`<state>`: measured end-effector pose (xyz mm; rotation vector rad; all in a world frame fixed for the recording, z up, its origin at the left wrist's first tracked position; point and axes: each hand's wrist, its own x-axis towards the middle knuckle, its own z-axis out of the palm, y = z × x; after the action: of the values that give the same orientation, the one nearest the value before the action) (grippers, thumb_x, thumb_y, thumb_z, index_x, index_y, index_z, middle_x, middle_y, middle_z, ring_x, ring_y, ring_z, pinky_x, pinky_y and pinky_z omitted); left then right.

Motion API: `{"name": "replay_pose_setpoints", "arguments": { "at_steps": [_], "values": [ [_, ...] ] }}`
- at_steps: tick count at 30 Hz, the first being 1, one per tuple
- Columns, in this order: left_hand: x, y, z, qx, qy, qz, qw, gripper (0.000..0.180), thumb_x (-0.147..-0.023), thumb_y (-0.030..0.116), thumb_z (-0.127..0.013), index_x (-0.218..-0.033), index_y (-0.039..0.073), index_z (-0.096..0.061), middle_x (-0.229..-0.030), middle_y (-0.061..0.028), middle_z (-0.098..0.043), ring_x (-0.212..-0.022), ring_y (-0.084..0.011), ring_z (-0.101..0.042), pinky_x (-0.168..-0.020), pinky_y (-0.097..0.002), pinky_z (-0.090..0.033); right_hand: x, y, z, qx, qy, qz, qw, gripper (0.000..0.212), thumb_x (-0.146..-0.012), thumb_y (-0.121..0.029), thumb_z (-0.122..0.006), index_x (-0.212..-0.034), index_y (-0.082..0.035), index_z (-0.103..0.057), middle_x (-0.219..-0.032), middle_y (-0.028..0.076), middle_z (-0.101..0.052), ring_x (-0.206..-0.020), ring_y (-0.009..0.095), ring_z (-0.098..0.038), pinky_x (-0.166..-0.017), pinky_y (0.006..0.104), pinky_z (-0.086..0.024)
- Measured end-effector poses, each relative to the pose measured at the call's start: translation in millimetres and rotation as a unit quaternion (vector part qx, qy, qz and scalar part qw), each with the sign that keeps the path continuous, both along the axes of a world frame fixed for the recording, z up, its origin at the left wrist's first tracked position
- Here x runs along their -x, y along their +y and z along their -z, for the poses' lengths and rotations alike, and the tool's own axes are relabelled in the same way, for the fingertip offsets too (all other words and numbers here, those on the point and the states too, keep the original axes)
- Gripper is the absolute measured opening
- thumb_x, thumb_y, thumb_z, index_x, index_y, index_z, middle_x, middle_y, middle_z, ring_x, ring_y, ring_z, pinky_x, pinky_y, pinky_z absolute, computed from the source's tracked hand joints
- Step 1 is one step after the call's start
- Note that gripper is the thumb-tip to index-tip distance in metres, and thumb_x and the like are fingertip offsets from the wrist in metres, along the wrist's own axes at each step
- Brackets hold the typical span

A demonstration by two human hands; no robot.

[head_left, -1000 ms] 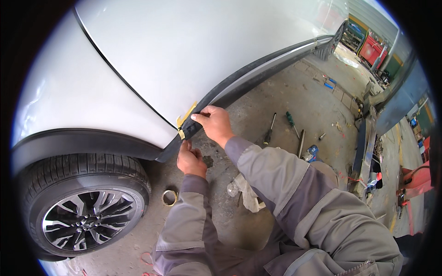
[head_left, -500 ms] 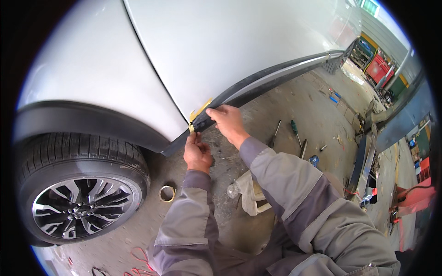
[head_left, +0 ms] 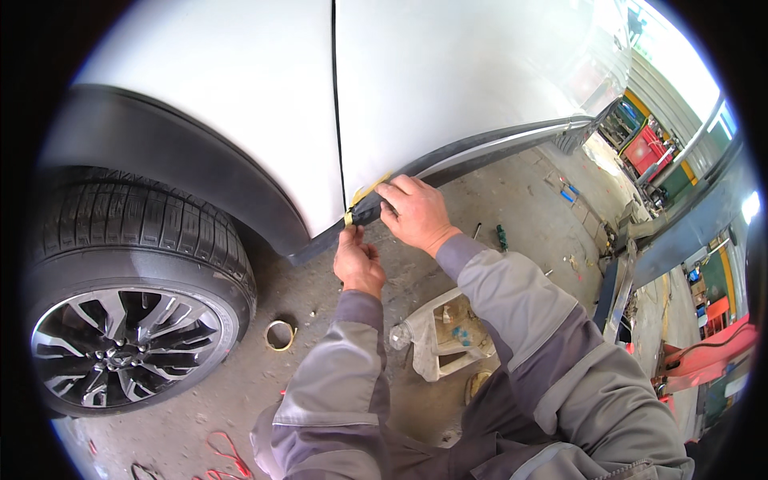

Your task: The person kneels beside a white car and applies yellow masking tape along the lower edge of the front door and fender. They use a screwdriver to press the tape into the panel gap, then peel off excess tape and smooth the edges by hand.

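At the left, the wheel (head_left: 124,352) stands below the black wheel-arch trim (head_left: 184,152). Red cord (head_left: 228,454) lies loose on the floor near the lower edge of view. A tape roll (head_left: 279,335) rests on the floor just beside the tyre, its open centre showing.

Above, a dark vertical gap (head_left: 337,96) separates the white body panel from the white door (head_left: 464,72). The left hand (head_left: 359,264) is below the foot of this gap, its fingertips pinched together on the lower end of the yellow tape (head_left: 349,218). The tape borders the front end of the black trim strip (head_left: 366,213), which lies along the lower edge of the door. The right hand (head_left: 416,214) grips the strip close to the same end, fingers bent over its upper side and thumb below.

Beneath the right forearm, a whitish frame (head_left: 436,364) lies on the floor. Farther right on the floor are a green handle (head_left: 502,238) and a blue tool (head_left: 569,194). Red equipment (head_left: 708,352) is at the far right edge of view.
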<state>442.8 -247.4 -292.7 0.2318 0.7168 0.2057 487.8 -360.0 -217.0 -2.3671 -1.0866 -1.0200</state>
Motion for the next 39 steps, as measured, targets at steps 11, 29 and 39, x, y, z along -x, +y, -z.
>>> {"name": "replay_pose_setpoints", "arguments": {
  "at_steps": [11,29,39],
  "values": [
    [3,1,0,0.019,-0.027,0.004,0.999,0.012,-0.094,0.019,-0.065,-0.099,0.009,-0.066,-0.092,0.0011,-0.066,-0.057,-0.0055,-0.04,-0.06,-0.0241,-0.042,-9,-10,-15,0.107,0.023,-0.008,0.994,0.033,-0.079,-0.011,-0.07,-0.112,-0.011,-0.068,-0.091,0.006,-0.06,-0.088,0.029,-0.062,-0.073,0.0437,-0.054],
    [18,10,-7,0.011,-0.057,0.001,0.998,0.008,-0.09,0.015,-0.064,-0.091,0.007,-0.064,-0.083,-0.001,-0.065,-0.059,-0.007,-0.043,-0.06,-0.025,-0.042,-19,-7,-23,0.109,-0.008,-0.055,0.993,0.023,-0.077,-0.006,-0.069,-0.1,-0.008,-0.07,-0.084,0.007,-0.061,-0.079,0.029,-0.061,-0.068,0.0423,-0.053],
    [32,8,-12,-0.093,-0.094,-0.012,0.991,0.005,-0.089,0.012,-0.066,-0.086,0.007,-0.066,-0.079,-0.0038,-0.066,-0.058,-0.0081,-0.048,-0.06,-0.0265,-0.044,-15,-7,-25,0.129,-0.018,-0.046,0.99,0.027,-0.077,-0.007,-0.07,-0.105,-0.008,-0.07,-0.084,0.007,-0.06,-0.079,0.029,-0.06,-0.068,0.042,-0.053]
  ]
}}
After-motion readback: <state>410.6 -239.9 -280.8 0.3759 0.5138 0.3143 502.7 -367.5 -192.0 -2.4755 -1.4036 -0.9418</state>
